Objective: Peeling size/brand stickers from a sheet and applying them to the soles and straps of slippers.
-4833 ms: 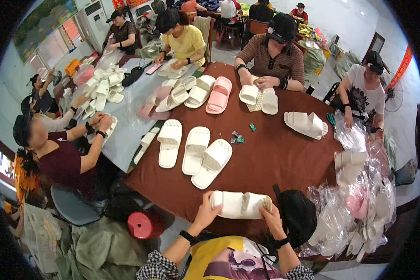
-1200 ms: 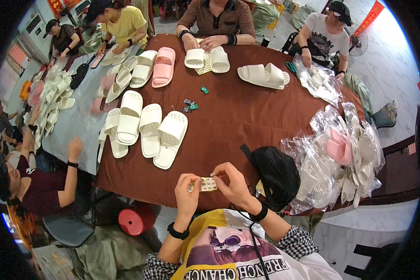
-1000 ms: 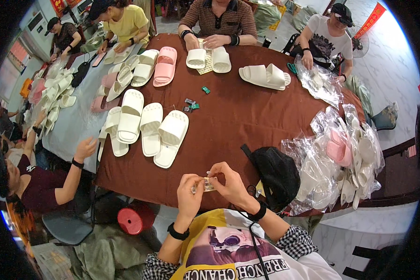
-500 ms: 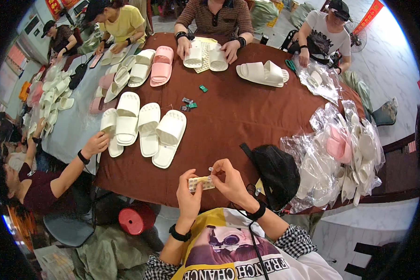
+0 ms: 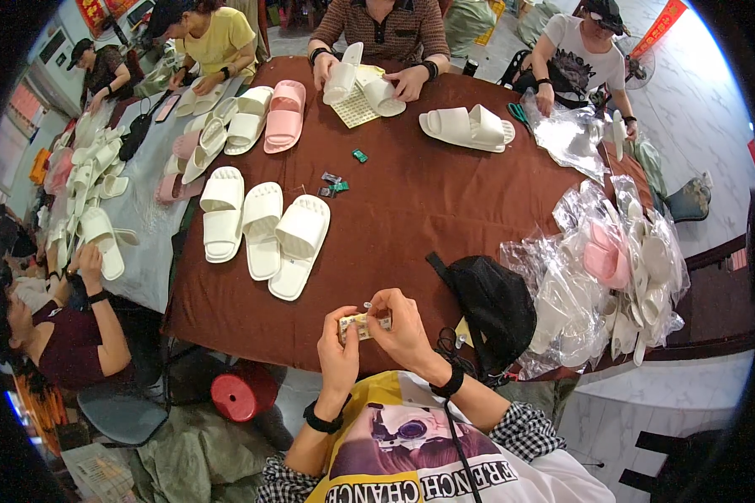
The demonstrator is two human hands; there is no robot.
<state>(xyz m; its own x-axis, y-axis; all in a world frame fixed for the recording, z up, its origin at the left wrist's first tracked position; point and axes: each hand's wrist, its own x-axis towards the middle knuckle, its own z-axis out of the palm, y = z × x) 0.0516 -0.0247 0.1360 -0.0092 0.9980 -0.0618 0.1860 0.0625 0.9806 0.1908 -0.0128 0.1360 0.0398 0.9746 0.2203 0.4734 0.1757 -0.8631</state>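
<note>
Working at a small label sheet [image 5: 361, 324], pinched it in the left grip [image 5: 338, 348] and closed the right grip [image 5: 401, 329] on its right end.
Held it above the near part of the brown table [image 5: 445, 201], seemingly midway, without any label clearly freed; faced three unbagged white slippers [image 5: 262, 230] beyond, likely left to do, and bagged slippers [image 5: 608, 256] heaped at right, likely finished.

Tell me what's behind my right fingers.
A small pale sheet with rows of markings, pinched in your left hand. Its left part shows; whatever your right hand directly covers can't be seen.
</note>
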